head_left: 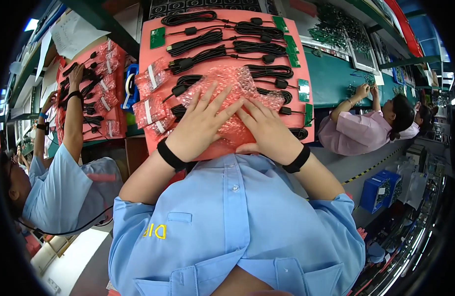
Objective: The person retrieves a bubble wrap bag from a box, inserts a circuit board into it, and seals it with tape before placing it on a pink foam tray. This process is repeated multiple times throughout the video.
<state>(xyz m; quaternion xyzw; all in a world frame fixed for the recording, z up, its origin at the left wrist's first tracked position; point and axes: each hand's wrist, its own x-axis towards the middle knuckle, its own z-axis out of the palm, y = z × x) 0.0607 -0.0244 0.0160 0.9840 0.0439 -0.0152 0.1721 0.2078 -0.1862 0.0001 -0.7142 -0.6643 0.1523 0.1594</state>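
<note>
My left hand (200, 123) lies flat with fingers spread on a piece of pink bubble wrap (227, 79). From the other side my right hand (268, 129) presses on the same wrap, its fingertips close to the left ones. Neither hand grips anything. The wrap covers parts of several coiled black cables (200, 42), laid in rows on a pink sheet (237, 15). Small green circuit boards (291, 49) sit at the cables' ends along the right edge. Beside my left hand are bubble-wrapped packets (152, 111) with white strips. What lies directly under my palms is hidden.
On the left, a co-worker in blue (59, 187) handles cables on another pink sheet (121, 64). A blue tape dispenser (130, 86) stands between us. To the right, a person in pink (358, 126) works at the green bench (331, 89). Blue bins (378, 192) stand beyond.
</note>
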